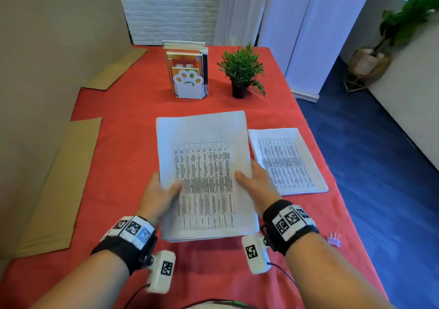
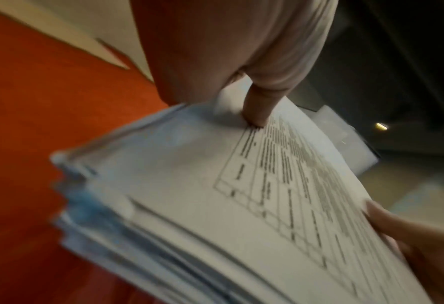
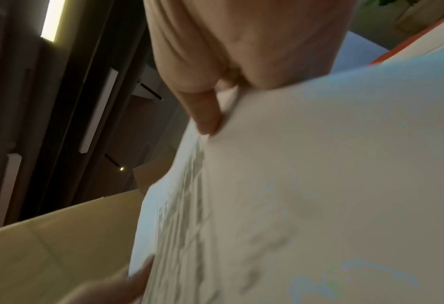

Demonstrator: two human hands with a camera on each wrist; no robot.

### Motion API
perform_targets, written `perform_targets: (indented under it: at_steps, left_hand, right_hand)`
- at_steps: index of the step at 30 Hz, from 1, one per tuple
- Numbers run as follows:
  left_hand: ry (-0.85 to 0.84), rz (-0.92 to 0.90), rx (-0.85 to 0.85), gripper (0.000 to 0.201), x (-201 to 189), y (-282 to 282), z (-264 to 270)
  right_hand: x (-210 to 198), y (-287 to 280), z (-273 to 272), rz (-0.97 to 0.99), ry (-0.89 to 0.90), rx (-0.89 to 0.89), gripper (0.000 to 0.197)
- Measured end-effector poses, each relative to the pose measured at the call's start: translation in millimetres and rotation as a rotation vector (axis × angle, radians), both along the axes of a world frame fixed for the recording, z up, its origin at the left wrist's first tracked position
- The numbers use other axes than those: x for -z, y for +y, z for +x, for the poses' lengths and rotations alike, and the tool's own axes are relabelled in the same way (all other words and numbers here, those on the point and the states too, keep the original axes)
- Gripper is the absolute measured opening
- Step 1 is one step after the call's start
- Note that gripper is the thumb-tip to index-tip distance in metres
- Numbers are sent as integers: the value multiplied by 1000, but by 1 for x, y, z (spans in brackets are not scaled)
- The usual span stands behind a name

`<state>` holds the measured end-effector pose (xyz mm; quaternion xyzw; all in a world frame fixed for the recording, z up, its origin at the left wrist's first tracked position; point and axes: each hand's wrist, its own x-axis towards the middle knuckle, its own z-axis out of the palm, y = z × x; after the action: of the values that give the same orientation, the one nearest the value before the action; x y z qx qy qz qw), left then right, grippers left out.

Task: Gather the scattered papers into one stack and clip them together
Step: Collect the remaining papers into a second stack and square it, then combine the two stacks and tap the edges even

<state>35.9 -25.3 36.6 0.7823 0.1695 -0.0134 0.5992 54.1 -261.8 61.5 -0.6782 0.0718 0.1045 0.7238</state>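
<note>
White printed sheets, a thick stack of paper (image 1: 204, 178), were held above the middle of the red-clothed counter (image 1: 123, 130), gripped at its left edge by the left hand (image 1: 159, 193) and at its right edge by the right hand (image 1: 254, 185), thumbs on top. A second printed sheet (image 1: 288, 161) lay near the right edge; a pale pink binder clip (image 1: 334, 238) lay nearer the front right corner.

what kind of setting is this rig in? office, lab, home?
Probably a staged desk corner in an office or studio. A table under a red cloth carries a white paw-print book stand with books and a small potted green plant. Blue carpet and a white brick-pattern backdrop surround it.
</note>
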Motion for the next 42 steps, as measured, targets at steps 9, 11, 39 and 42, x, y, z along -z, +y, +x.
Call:
perform_targets:
  at_steps: [9,11,39,42]
  left_hand:
    - [56,-463,-102,23,5,9,-3]
    - [76,-513,-116,26,9,13,-2]
    - [215,20,49,38,56,-41,4]
    - [332,3,73,46,70,-37,2]
  right_hand:
    - [-1,-4,-2,303,54,-152,32]
    - [-5,-2,-3,334,59,-170,35]
    - [60,-143,59,-1045,250,131,34]
    - [68,-182,70,-1179,367,217,36]
